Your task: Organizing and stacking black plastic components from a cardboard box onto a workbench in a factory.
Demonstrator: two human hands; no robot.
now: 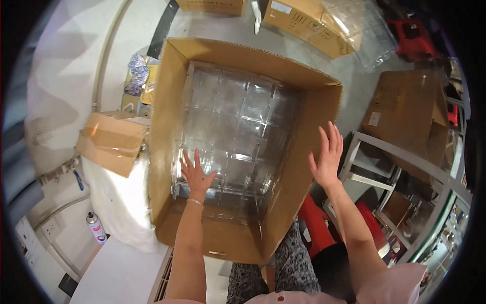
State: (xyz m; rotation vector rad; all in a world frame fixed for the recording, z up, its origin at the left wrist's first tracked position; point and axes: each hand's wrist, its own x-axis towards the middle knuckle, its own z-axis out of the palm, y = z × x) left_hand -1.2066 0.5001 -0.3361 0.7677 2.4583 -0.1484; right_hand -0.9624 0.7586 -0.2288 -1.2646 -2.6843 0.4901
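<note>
While the left hand [196, 175] reaches down inside the large open cardboard box [314, 131], its fingers spread flat on the clear plastic divider tray [235, 126] that fills the box bottom, the right hand [326, 157] hovers open just outside the right wall, fingers splayed, holding nothing; a spray can [95, 228] stands at the near left; flattened cardboard [112, 142] lies left of the box

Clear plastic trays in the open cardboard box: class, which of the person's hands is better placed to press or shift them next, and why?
Probably the left hand: it is inside the cardboard box, fingers spread over the clear plastic trays. The right hand is open outside the box's right wall.
</note>
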